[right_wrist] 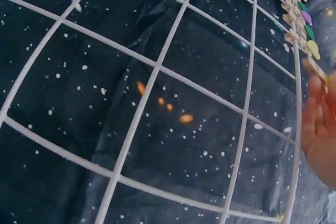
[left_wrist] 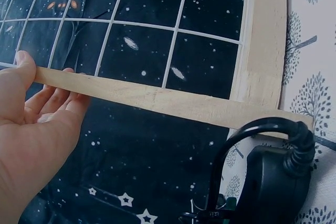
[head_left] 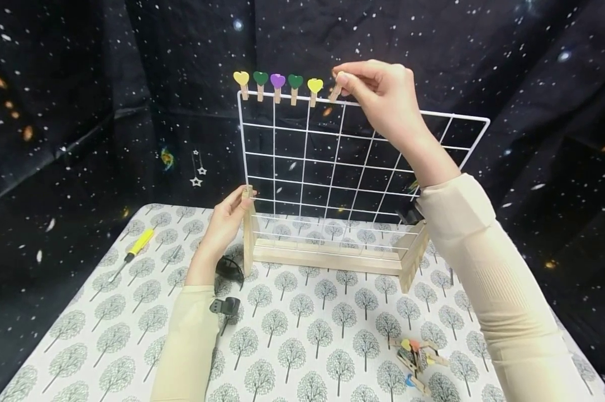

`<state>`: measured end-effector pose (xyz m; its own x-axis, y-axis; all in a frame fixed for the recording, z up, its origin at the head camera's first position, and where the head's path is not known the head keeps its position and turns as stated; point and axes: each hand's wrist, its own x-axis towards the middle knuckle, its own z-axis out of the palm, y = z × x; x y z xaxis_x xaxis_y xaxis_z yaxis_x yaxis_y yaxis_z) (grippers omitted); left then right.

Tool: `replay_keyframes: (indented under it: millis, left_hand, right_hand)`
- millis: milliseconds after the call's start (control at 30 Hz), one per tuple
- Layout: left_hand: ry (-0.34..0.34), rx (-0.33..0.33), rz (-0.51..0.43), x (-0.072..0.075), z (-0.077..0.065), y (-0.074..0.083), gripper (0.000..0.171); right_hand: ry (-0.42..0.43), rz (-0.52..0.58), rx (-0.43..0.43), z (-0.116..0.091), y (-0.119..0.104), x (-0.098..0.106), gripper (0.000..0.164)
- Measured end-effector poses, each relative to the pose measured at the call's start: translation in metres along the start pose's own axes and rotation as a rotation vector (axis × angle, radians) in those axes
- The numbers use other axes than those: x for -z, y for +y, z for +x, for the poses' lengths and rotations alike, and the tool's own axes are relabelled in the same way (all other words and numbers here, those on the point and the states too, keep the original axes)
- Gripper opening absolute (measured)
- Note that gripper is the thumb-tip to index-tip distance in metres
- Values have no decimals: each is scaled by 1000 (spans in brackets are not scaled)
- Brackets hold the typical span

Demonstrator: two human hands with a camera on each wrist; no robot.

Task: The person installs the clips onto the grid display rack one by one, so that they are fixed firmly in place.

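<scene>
My right hand (head_left: 385, 100) pinches a small wooden clothespin (head_left: 335, 92) at the top wire of a white wire grid (head_left: 307, 131); the fingers hide its upper end. To its left, several heart clothespins are clipped along that wire: a pale yellow one (head_left: 241, 78), two dark green, a purple one (head_left: 277, 81) and a bright yellow one (head_left: 315, 85). The grid stands upright in a wooden stand (head_left: 327, 258). Near the top of the stand's left post (left_wrist: 152, 98), my left hand (head_left: 224, 220) holds on, thumb on one side and fingers on the other.
On the tree-print tablecloth (head_left: 292, 354), a loose pile of clothespins (head_left: 417, 357) lies at the front right. A yellow-handled screwdriver (head_left: 140, 243) lies at the left. A dark starry curtain (head_left: 81, 111) hangs behind the table. A black cable (left_wrist: 252, 127) passes by the left post.
</scene>
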<state>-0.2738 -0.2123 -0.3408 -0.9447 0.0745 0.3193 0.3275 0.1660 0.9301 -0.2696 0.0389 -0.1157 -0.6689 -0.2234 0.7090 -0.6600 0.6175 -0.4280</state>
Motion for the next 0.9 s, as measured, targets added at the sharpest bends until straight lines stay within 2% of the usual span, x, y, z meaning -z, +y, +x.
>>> replay_keyframes:
  millis: [133,300,500,633,900]
  left_hand:
    - [-2,4,6,-1,0,1,46]
    - [-3,-2,-6,-2,1,1,45]
    - [-1,-7,-15,0,9,-13,47]
    - [6,-2,15,2,11,-20,48]
    - [4,11,-10,0,2,-3,46]
  right_hand:
    - [23,-38,-13,10,15,-5,29]
    - [-12,-83,-20,10,15,-7,30]
    - [-54,-107,-29,9,15,-6,33]
    - [-56,-112,15,8,17,-8,32]
    - [-42,-130,64,5,19,-11,32]
